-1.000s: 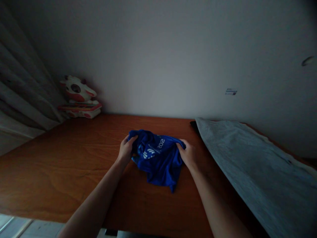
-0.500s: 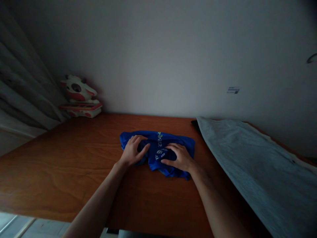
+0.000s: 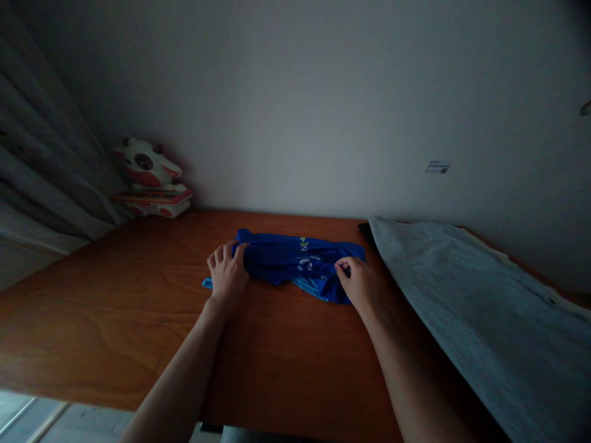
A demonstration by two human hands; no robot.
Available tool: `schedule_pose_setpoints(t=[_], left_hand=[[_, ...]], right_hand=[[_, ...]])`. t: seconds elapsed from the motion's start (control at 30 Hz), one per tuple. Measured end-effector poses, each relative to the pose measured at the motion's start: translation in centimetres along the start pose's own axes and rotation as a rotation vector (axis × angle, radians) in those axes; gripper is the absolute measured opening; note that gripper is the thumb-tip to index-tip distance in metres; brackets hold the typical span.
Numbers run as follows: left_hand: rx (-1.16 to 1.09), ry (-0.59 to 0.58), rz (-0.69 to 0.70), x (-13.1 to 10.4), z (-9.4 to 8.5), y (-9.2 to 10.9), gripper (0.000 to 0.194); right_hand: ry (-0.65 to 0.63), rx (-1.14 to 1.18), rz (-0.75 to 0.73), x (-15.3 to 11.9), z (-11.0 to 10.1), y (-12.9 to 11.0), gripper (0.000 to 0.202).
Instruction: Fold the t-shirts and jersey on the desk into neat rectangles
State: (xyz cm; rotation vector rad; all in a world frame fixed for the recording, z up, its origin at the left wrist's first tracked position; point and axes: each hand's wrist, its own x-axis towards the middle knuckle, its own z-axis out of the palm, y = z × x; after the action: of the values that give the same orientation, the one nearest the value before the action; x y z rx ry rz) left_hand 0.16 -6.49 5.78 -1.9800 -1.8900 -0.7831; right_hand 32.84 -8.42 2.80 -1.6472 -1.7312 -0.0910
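A crumpled blue fabric garment (image 3: 286, 255) lies bunched in a wide strip on the wooden table, with white and yellow print near its middle. Its lighter blue underside shows along the lower right edge, and a small light-blue bit pokes out at the left. My left hand (image 3: 227, 271) rests at the garment's left end, fingers bent and apart, thumb touching the cloth. At the right end, my right hand (image 3: 360, 280) has thumb and fingertips pinched together on the fabric. What lies under my left palm is hidden.
Grey cloth (image 3: 452, 289) covers the right side of the brown table (image 3: 115, 307). A red-and-white cow-shaped toy (image 3: 152, 178) stands at the back left, beside a pale curtain (image 3: 46, 166). Behind the table rises a plain wall (image 3: 295, 111) with a small label (image 3: 438, 167).
My hands have moved apart, the left leftward and the right rightward. The garment is drawn into a narrower strip, its lower edge farther from me. My right fingers have closed on it.
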Motion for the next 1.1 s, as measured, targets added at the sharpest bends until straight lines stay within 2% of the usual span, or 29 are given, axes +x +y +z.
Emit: schedule_pose_setpoints(t=[0.07,0.13,0.2,0.27,0.37,0.43,0.5,0.6,0.67,0.73,0.9,1.0,1.1], left_hand=[[-0.022,-0.024,0.026,0.1,-0.2,-0.2,0.055],[-0.072,-0.086,0.108,0.0,-0.1,-0.1,0.055],[-0.110,-0.174,0.192,-0.3,0.4,0.1,0.051],[-0.103,-0.246,0.208,-0.5,1.1,0.1,0.048],[-0.050,-0.204,0.107,-0.5,2.0,-0.6,0.045],[-0.070,-0.133,0.076,-0.2,2.1,-1.4,0.049],[-0.157,-0.162,0.187,0.1,1.8,-2.1,0.050],[-0.273,-0.382,0.438,0.2,1.0,-2.6,0.055],[-0.289,-0.489,0.492,0.0,0.8,-2.6,0.064],[-0.288,-0.488,0.466,-0.1,0.9,-2.7,0.065],[-0.357,-0.276,0.334,0.4,1.9,-2.6,0.034],[-0.475,-0.168,0.156,0.7,1.8,-2.2,0.035],[-0.546,-0.094,-0.054,0.8,1.0,-1.7,0.040]], right_hand=[[-0.074,0.091,-0.026,-0.1,-0.1,-0.4,0.029],[-0.163,0.127,-0.071,-0.3,-0.3,-0.8,0.038],[-0.263,0.086,-0.084,-0.5,-0.4,-1.0,0.049],[-0.347,0.008,-0.044,-0.6,-0.6,-0.6,0.060],[-0.423,-0.057,-0.008,-0.7,-1.1,0.7,0.077],[-0.437,-0.048,-0.070,-0.7,-1.3,1.6,0.086],[-0.415,-0.016,-0.146,-0.6,-1.3,2.1,0.081],[-0.354,0.051,-0.203,-0.4,-1.1,2.6,0.044],[-0.309,0.092,-0.202,-0.2,-0.8,2.8,0.025],[-0.260,0.105,-0.152,0.0,-0.5,2.9,0.025],[-0.093,0.114,0.088,0.1,-0.7,2.3,0.034],[-0.022,0.196,0.179,0.4,-1.4,1.7,0.046],[-0.018,0.349,0.263,0.7,-2.0,1.4,0.055]])
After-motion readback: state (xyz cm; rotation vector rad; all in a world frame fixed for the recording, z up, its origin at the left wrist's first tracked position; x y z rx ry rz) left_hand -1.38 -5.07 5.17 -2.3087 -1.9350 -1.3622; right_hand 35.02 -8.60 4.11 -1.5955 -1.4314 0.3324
